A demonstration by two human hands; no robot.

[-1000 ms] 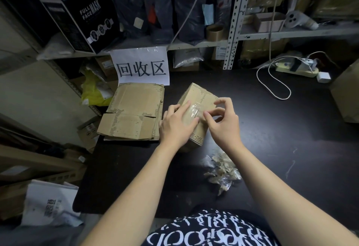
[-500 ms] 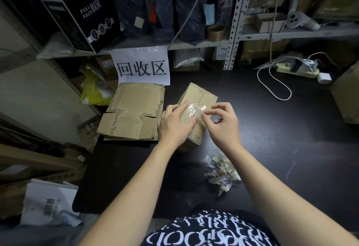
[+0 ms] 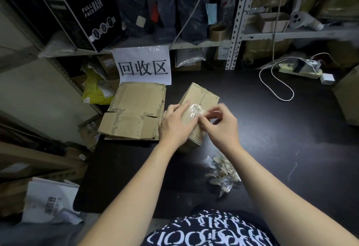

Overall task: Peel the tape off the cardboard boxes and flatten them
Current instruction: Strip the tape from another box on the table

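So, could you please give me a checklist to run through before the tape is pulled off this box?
1. Box steadied: ok, the left hand rests on the cardboard box.
2. Tape edge gripped: cannot tell, the right hand is blurred at the clear tape.
3. Tape removed: not ok, it covers part of the box's top.
4. Scrap spot ready: ok, the peeled tape pile lies beside the right forearm.
5. Stacking spot ready: ok, the flattened cardboard lies left of the box.
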